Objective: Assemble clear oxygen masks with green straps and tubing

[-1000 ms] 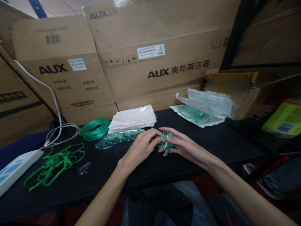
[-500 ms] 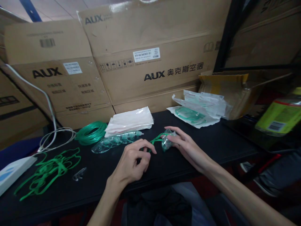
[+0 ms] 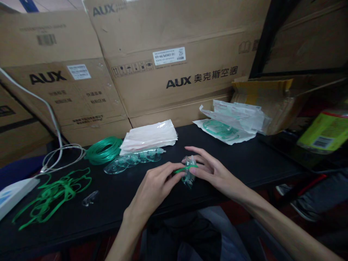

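Between my hands, over the front of the black table, is a clear oxygen mask (image 3: pixel 188 178) with a green elastic strap (image 3: pixel 181 169) at it. My right hand (image 3: pixel 213 169) grips the mask from the right, its thumb on the front and its index finger stretched away. From the left, my left hand (image 3: pixel 160 181) pinches the green strap between thumb and fingers, close against the mask. Part of the mask is covered by my fingers. Farther left lies a row of nested clear masks (image 3: pixel 133 161), and a tangle of green straps (image 3: pixel 58 194) lies beyond it.
Coiled green tubing (image 3: pixel 104 150) and a stack of white pouches (image 3: pixel 149 137) lie at the back. Small clear plastic parts (image 3: pixel 90 198) lie left of my hands. Packaged tubing (image 3: pixel 231 125) sits back right by an open carton (image 3: pixel 261 90). Large cardboard boxes (image 3: pixel 146 94) wall the rear.
The mask has come slightly down and toward me, turning in my right hand. My left hand has moved up to it, its fingers now pinching the strap beside the mask.
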Demonstrator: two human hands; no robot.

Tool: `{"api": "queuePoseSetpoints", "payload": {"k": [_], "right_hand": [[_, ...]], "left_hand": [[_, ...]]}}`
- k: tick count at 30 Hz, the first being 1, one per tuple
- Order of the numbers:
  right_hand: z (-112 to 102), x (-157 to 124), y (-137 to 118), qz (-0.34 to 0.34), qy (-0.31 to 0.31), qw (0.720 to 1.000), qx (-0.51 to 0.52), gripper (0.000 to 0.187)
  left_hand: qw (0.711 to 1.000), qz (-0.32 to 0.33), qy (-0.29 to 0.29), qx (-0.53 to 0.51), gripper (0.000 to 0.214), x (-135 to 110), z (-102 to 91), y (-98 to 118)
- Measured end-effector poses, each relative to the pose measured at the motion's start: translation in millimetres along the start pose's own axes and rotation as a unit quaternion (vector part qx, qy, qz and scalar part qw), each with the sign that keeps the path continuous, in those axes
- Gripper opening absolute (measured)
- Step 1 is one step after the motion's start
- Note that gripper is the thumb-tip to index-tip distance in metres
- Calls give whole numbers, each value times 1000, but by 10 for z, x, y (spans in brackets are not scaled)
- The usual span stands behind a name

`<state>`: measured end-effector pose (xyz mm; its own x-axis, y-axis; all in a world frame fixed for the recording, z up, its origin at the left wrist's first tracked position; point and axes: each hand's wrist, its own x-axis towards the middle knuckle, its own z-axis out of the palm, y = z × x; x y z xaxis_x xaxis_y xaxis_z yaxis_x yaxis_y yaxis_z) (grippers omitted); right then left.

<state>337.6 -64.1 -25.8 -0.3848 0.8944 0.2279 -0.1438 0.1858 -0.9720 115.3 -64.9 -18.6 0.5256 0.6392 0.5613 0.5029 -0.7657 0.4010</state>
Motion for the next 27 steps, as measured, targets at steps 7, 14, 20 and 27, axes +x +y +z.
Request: {"api": "queuePoseSetpoints", "payload": {"k": [7,14,20,27], "right_hand": [[64,-40,89,-42,9,994,-101,47],[68,-64,70,-81,0,987,-142,26],[54,-55,58,-95,-8,982,-162,22],[68,-50,62,-86,9,991,-107,22]], "left_hand": [[1000,17,-18,17,18,11,39,43],[999,18,-35,35,12,8,37,83],[999,7,-33,25,11,23,-10,131],[999,2,-45,13,14,37,-24,144]]}}
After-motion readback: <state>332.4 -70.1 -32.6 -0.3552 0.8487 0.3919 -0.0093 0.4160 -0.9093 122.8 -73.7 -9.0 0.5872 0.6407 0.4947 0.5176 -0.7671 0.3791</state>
